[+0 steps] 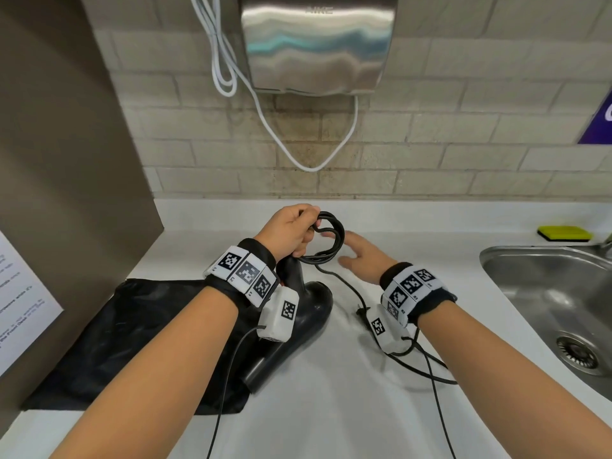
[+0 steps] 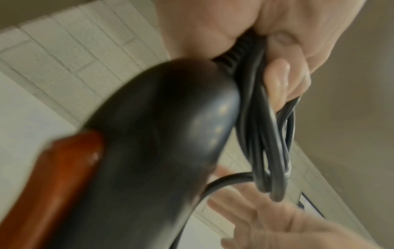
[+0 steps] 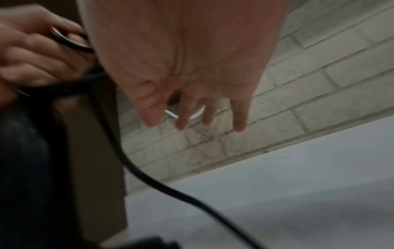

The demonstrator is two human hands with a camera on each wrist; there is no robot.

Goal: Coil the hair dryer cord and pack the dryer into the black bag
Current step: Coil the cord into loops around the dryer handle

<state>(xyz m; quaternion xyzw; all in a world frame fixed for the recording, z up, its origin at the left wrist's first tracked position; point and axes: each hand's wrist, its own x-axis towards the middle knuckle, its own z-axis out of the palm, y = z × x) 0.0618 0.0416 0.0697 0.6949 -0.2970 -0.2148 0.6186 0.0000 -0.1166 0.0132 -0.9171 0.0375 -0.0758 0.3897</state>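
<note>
On the white counter (image 1: 331, 409), the black hair dryer (image 1: 298, 313) lies partly over the flat black bag (image 1: 132, 342). Left hand (image 1: 291, 233) is clenched around the cord (image 1: 326, 238) loops plus the handle end; right hand (image 1: 362, 256) hovers beside them with fingers spread, holding nothing. Cord looks rubbery and springy, so loops probably want to pop loose. I'd pinch the bundle and grab the rigid, likely heavier dryer by its handle.

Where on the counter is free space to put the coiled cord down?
Bare counter lies between the right hand and the sponge, along the wall. The near edge is also bare. It is crowded around the hair dryer, black bag and loose cord.
</note>
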